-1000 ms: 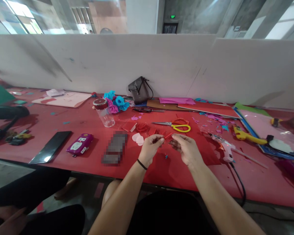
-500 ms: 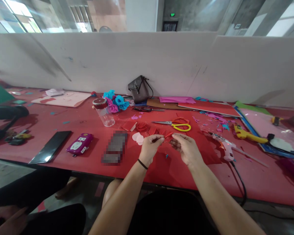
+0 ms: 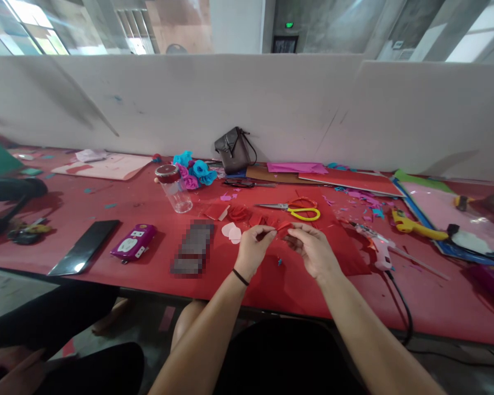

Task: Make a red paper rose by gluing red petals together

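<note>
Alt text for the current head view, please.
A person's left hand and right hand hold a small red piece between them above a red table. Yellow-handled scissors lie beyond them, a pink glue gun to the right.

A long red table (image 3: 230, 282) backs onto a pale partition (image 3: 181, 104). Beyond it, a green sign (image 3: 289, 25) glows near a grey wall (image 3: 333, 27). Daylight whitens a window (image 3: 31, 12) at far left; grey floor (image 3: 0, 296) shows near left.

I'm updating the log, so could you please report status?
Left hand, right hand: pinching. Red piece: between them. Yellow-handled scissors: beyond, apparently not in the way.
</note>
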`<state>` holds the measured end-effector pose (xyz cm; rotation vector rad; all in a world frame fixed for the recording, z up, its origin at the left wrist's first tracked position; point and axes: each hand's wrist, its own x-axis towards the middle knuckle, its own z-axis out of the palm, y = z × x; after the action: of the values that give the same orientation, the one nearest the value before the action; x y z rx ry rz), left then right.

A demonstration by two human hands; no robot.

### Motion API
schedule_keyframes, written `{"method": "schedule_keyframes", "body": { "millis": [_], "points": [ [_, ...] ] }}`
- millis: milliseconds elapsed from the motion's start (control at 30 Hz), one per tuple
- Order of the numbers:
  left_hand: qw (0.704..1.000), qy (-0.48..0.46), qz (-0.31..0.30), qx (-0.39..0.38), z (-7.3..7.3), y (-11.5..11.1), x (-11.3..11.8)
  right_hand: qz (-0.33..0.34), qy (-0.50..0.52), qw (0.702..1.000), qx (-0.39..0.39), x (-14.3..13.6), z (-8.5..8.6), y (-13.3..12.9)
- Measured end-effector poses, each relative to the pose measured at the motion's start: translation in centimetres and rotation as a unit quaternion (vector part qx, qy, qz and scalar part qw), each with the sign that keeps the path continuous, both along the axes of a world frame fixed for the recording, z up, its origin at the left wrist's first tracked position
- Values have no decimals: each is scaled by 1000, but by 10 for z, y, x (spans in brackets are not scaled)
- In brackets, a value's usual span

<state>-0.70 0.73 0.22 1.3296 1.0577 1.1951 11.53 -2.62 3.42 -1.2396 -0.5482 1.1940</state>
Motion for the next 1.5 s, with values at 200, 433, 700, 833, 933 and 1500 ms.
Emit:
{"method": "schedule_keyframes", "body": {
  "millis": [200, 433, 700, 833, 933, 1500],
  "points": [
    [999, 24, 6, 32, -4, 1, 0, 21, -66, 998, 7, 4, 2, 1],
    [976, -113, -134, -131, 2, 2, -8, 68, -108, 991, 27, 14, 3, 2],
    [947, -130, -204, -213, 0, 4, -13, 156, -175, 972, 26, 22, 8, 4],
    [943, -148, -208, -214, 1, 1, -12, 168, -176, 970, 25, 23, 10, 6],
    [944, -173, -185, -211, 2, 0, -9, 107, -150, 983, 29, 18, 5, -2],
    [934, -257, -73, -237, 0, -6, -3, 67, -298, 951, 50, -11, -51, -42]
  ]
}}
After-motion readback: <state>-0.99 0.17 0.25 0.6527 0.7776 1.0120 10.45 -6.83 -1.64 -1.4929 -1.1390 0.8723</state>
